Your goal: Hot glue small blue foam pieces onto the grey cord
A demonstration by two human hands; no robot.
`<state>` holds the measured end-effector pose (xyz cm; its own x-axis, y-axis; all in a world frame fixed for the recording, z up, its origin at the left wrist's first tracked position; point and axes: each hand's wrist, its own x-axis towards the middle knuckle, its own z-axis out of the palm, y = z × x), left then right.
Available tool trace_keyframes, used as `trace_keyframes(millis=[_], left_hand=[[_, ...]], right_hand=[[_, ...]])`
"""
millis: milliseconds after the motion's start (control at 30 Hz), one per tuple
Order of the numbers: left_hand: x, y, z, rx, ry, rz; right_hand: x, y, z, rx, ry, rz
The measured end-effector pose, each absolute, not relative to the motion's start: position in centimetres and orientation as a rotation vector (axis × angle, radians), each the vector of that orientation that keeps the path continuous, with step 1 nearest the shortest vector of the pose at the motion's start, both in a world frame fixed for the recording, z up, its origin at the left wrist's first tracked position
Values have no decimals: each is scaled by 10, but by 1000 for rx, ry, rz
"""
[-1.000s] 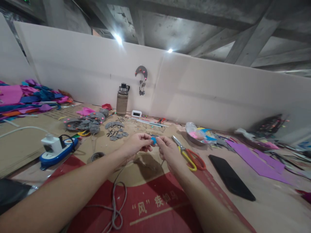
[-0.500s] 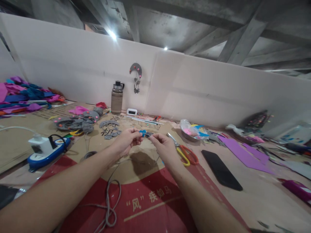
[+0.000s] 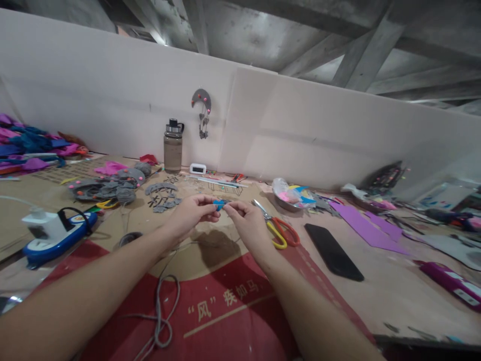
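My left hand [image 3: 195, 213] pinches a small blue piece [image 3: 219, 205], perhaps felt or foam, above the cardboard. Close against it, the fingertips of my right hand [image 3: 246, 218] are closed at the piece's right side; a small dark bit shows there, too small to name. Grey cord [image 3: 161, 311] lies looped on the red printed part of the cardboard below, and a thin strand runs up under my hands. Scissors [image 3: 276, 228] with red and yellow handles rest just right of my right hand. Grey felt cut-outs [image 3: 163, 195] lie beyond my left hand.
A phone [image 3: 332, 250] and purple sheets [image 3: 366, 225] lie to the right. A bowl [image 3: 291, 198] of bagged pieces stands behind the scissors. At the left are a blue power strip [image 3: 60, 240] and grey felt crafts [image 3: 108, 185]. A bottle [image 3: 173, 148] stands by the wall.
The view has shifted slightly, so the scene sits further left and higher. My hands have come closer together, with my right fingertips now nearly against the blue piece.
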<state>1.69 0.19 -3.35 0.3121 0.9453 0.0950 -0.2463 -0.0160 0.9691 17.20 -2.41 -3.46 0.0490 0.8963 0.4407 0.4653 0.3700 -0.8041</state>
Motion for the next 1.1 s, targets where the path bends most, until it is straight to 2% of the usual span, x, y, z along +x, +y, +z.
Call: trace_keyframes(millis=[467,800,1000,1100], left_hand=[[18,-1,-33,1279,686,1039],[10,8,-39,1656,1019,894],[8,5,-23,1462,941,1089],[10,-1,-14,1360,767,1054]], right_hand=[[173,-20,-38,-1282,-1564,415],[175,-22,-32,-1205,-1385,638],[177,-21,-31,-1186,-1380,658],[175,-21,-33,-1207,-1424,635]])
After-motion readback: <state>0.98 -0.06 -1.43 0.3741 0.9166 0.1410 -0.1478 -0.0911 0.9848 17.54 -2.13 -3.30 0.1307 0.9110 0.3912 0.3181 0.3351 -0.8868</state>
